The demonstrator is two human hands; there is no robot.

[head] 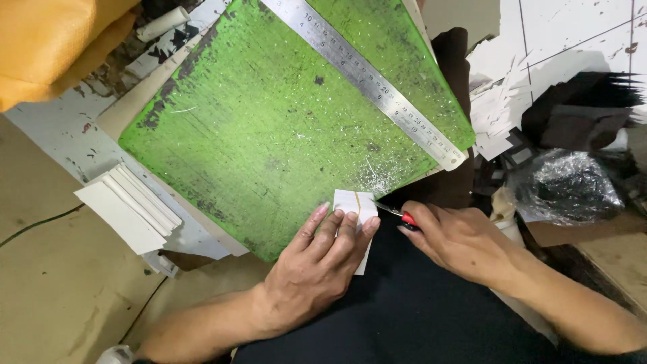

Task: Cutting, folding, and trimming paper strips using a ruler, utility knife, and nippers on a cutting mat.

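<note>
My left hand (317, 263) presses flat on a small white card piece (355, 202) at the near edge of a worn green cutting mat (269, 135). A thin yellowish band crosses the card. My right hand (458, 239) grips a red-handled knife (397, 212), its blade tip touching the card's right edge. A long steel ruler (367, 77) lies diagonally across the far side of the mat, away from both hands.
A stack of white card strips (131, 205) lies left of the mat. An orange bag (47, 40) fills the top left corner. White paper offcuts (495, 108), dark scraps and a crumpled clear plastic bag (566, 185) sit at right. Dark cloth (404, 310) covers my lap.
</note>
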